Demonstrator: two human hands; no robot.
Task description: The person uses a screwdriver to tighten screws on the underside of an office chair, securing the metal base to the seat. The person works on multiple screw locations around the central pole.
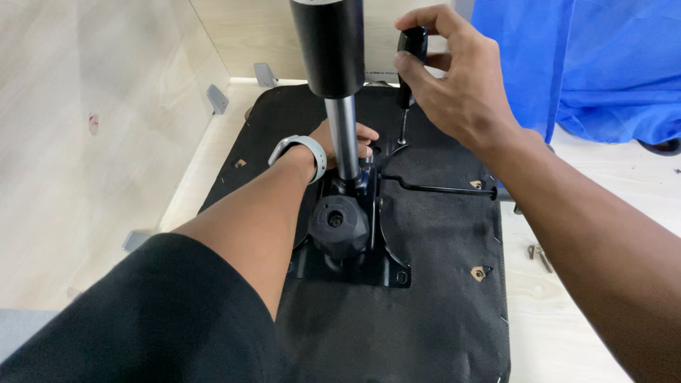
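An upturned office-chair seat (pixel 433 298) covered in black fabric lies in front of me. A black metal mechanism plate (pixel 355 266) with a round black knob (pixel 339 223) sits on it. A gas-lift column (pixel 333 64) rises from the plate, black above and silver below. My right hand (pixel 454 81) grips the black handle of a screwdriver (pixel 410 60), held upright with its tip at the plate's far right corner. My left hand (pixel 340 142), with a grey wristband, rests on the plate behind the column, mostly hidden by it.
A thin black lever (pixel 440 189) runs rightwards from the mechanism. Pale wooden panels with grey brackets (pixel 216 98) stand at the left and back. Blue cloth (pixel 603 64) hangs at the upper right. Loose screws (pixel 539 255) lie on the light floor to the right.
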